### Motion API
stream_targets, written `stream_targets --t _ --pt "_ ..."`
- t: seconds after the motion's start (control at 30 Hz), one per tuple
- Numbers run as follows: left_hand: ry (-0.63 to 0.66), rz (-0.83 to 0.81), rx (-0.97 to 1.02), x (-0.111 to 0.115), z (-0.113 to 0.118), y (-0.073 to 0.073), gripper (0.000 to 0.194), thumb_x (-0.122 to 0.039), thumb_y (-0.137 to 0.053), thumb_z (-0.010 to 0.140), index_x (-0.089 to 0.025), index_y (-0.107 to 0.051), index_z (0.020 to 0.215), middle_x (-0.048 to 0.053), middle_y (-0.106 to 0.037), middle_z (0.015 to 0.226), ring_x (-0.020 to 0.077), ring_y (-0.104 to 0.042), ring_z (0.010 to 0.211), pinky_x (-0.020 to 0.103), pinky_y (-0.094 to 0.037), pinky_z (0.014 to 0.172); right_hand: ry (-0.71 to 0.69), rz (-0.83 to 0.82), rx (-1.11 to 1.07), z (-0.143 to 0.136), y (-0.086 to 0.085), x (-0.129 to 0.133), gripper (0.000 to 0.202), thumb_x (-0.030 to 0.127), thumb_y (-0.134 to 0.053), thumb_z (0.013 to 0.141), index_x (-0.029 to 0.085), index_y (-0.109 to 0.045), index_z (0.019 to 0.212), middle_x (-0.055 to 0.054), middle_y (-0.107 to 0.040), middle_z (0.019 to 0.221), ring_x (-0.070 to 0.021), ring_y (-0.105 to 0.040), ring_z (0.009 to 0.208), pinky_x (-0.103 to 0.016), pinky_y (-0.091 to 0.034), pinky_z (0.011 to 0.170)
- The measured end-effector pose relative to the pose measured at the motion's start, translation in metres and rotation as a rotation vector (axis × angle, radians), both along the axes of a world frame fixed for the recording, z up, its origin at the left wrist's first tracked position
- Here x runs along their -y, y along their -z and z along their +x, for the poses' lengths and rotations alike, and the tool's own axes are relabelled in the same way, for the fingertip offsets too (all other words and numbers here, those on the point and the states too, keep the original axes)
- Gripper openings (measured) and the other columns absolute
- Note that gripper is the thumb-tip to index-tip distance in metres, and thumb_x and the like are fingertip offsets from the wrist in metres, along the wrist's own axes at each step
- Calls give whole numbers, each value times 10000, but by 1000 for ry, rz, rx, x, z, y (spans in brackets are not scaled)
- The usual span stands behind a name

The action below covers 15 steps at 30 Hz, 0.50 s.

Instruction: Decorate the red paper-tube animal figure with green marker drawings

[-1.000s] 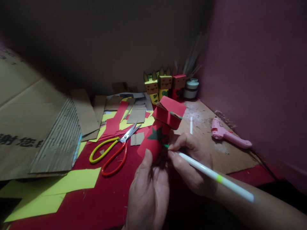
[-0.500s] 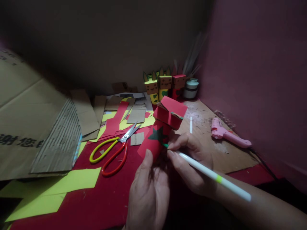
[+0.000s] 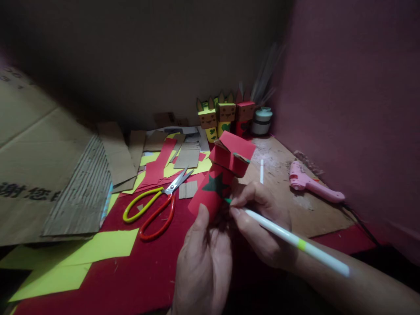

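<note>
A red paper figure [image 3: 205,201], made of a tube with a box-like head on top, leans to the right in my left hand [image 3: 205,262]. My left thumb presses on its lower front, and the other fingers are mostly hidden behind. A dark green star [image 3: 215,186] marks the tube. Pinched in my right hand [image 3: 262,223] is a white marker [image 3: 282,234] with a yellow-green band. Its green tip is at the tube's right side, close to the star's lower right.
Scissors [image 3: 170,188] with yellow and red handles lie left of the figure. Cardboard [image 3: 118,153] and yellow paper [image 3: 111,245] are spread leftward. Behind stand several box-headed figures [image 3: 226,111] and a lidded jar [image 3: 261,121]. A pink glue gun [image 3: 315,186] rests on cardboard at right.
The marker's rear end has shifted slightly right and down, while its tip stays near the star. My left hand and the red figure have hardly moved.
</note>
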<state>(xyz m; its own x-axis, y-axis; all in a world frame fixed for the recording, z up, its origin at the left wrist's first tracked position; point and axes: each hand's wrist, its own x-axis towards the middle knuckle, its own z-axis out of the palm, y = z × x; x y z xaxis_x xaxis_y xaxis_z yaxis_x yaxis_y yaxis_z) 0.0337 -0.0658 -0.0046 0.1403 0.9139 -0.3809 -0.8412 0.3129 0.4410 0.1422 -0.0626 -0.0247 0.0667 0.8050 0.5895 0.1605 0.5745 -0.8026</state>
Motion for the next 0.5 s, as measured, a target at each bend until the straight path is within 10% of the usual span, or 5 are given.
stream_targets --t 0.5 --pt "-27 -26 52 2 0 -2 382 -188 -471 1041 -167 -680 1360 101 -794 1189 214 -745 1140 358 -509 1145 -4 11 -36 -3 0 -1 176 109 -586 903 278 -543 920 59 -504 734 -88 -443 532 -248 -328 486"
